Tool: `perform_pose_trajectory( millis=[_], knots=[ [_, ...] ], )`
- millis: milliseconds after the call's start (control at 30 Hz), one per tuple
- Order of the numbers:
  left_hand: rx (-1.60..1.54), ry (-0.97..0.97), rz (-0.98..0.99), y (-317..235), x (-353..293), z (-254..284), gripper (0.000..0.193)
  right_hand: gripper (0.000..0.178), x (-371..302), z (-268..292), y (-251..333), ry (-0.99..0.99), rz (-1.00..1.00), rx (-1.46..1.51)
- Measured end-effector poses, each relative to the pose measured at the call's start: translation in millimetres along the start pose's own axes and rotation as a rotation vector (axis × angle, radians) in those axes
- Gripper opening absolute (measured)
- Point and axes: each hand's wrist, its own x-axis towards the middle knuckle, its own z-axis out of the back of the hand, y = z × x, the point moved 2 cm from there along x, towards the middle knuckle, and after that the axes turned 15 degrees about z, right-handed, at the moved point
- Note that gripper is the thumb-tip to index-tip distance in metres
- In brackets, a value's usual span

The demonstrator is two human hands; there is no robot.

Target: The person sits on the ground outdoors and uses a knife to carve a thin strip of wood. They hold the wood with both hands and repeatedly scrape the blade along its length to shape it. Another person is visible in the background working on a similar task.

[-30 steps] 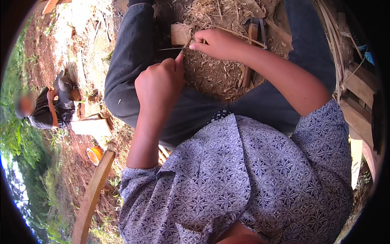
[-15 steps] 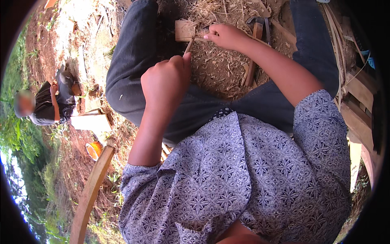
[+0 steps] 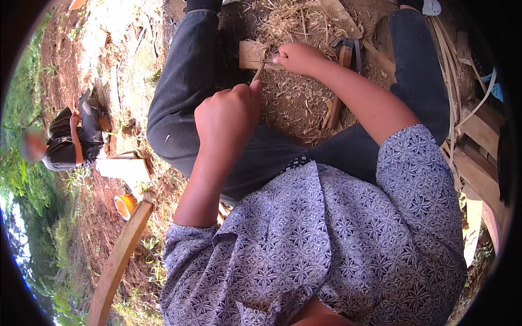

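My left hand is closed round a thin wooden stick, which points up and away from the fist. The stick's far end reaches the edge of a pale wooden block lying on the ground between my legs. My right hand is closed, fingers pinched, at the block's right side. From its fingertips a thin dark strip, perhaps a blade, runs left to the stick's tip. Most of what the right hand grips is hidden by its fingers.
Wood shavings cover the ground ahead. A hammer-like tool with a wooden handle lies beyond my right forearm. Planks are stacked at the right. To the left are a curved beam, an orange container and a seated person.
The view has shifted, so the block and both hands sit lower in the picture. My right hand has come slightly left, closer to the stick's tip. Both grips are kept.
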Motion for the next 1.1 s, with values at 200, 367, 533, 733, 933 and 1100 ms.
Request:
perform_pose_trajectory(
  millis=[200,367,533,733,933,1100],
  knots=[
    [-0.014,0.073,0.091,13.9,-4.0,1.5,0.047,0.039,-14.9,5.5,38.8,0.036,0.095,0.028],
    [-0.052,0.069,0.053,10.1,-7.5,0.1,0.048,0.043,-10.5,5.9,17.3,-0.022,-0.006,-0.096],
    [-0.044,0.049,0.035,8.5,-2.0,2.6,0.047,0.040,-1.8,3.1,10.5,0.082,0.014,-0.083],
    [-0.060,0.036,0.040,16.8,-9.9,-2.8,0.047,0.044,-33.7,25.6,59.0,0.017,0.212,0.115],
    [-0.065,0.015,0.049,10.4,-5.3,-2.1,0.048,0.044,-17.0,-2.2,6.6,-0.020,0.020,0.130],
    [-0.057,0.009,0.064,19.1,-2.4,-2.7,0.048,0.043,-31.7,23.1,43.6,-0.004,0.189,0.133]
  ],
)
